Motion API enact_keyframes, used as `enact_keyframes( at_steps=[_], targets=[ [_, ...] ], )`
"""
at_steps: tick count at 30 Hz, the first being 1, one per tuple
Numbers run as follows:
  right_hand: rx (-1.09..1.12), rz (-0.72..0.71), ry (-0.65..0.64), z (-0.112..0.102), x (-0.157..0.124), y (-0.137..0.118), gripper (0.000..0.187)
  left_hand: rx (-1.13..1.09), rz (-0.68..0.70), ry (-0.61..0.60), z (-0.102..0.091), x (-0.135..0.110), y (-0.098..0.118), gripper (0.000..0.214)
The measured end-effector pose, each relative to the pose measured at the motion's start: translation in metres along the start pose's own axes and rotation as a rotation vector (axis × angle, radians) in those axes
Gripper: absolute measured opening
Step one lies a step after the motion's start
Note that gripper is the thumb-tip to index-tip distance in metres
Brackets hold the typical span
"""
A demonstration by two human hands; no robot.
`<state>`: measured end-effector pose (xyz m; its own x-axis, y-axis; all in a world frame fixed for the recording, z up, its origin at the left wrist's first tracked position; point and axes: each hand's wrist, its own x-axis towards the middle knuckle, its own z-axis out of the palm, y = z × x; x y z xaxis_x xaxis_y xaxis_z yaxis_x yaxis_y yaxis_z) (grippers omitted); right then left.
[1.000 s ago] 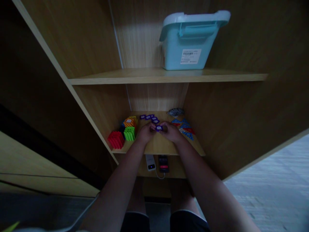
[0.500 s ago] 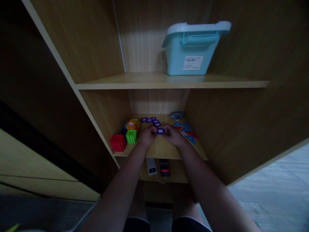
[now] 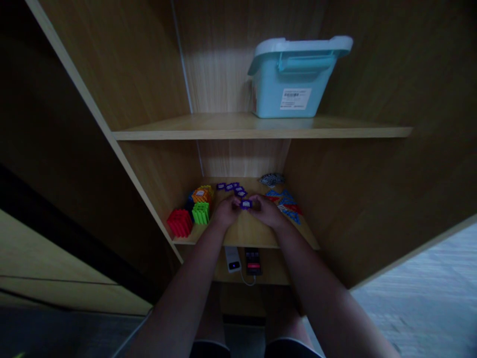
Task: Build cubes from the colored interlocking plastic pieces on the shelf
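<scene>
Both my hands meet over the lower wooden shelf (image 3: 253, 237). My left hand (image 3: 225, 212) and my right hand (image 3: 265, 211) are closed in a pinch on the same small purple tile (image 3: 246, 204), held between them just above the shelf. Several more purple tiles (image 3: 231, 187) lie in a row behind it. Left of my left hand stand ridged blocks: a green one (image 3: 200, 213), a red one (image 3: 179, 223) and an orange one (image 3: 201, 194). Flat blue and red pieces (image 3: 287, 203) lie right of my right hand.
A pale blue lidded plastic box (image 3: 294, 78) with a label stands on the upper shelf (image 3: 261, 130). A dark patterned item (image 3: 272, 179) lies at the back right. Below the lower shelf sit a white device (image 3: 233, 259) and a black device with a red light (image 3: 253, 261).
Both hands have stayed together on the purple tile; only the camera view has shifted slightly.
</scene>
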<state>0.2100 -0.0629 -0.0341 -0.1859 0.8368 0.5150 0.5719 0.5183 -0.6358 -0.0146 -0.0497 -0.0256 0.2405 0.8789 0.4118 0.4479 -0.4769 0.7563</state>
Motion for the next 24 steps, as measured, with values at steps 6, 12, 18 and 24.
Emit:
enact_keyframes(
  at_steps=[6, 12, 18, 24],
  targets=[
    [-0.016, 0.009, 0.009, -0.001, 0.0, -0.004, 0.031, 0.278, 0.063, 0.08, -0.002, 0.002, 0.002, 0.029],
    [-0.062, -0.017, 0.023, -0.001, -0.002, -0.01, 0.03, 0.397, 0.094, -0.018, -0.001, 0.005, 0.005, 0.045],
    [-0.115, -0.017, -0.012, -0.002, -0.001, -0.01, 0.032, 0.479, -0.022, -0.056, 0.0, 0.005, 0.016, 0.046],
    [-0.163, 0.001, -0.02, -0.002, -0.001, -0.01, 0.032, 0.584, -0.042, -0.015, -0.002, 0.004, 0.022, 0.045]
  ],
)
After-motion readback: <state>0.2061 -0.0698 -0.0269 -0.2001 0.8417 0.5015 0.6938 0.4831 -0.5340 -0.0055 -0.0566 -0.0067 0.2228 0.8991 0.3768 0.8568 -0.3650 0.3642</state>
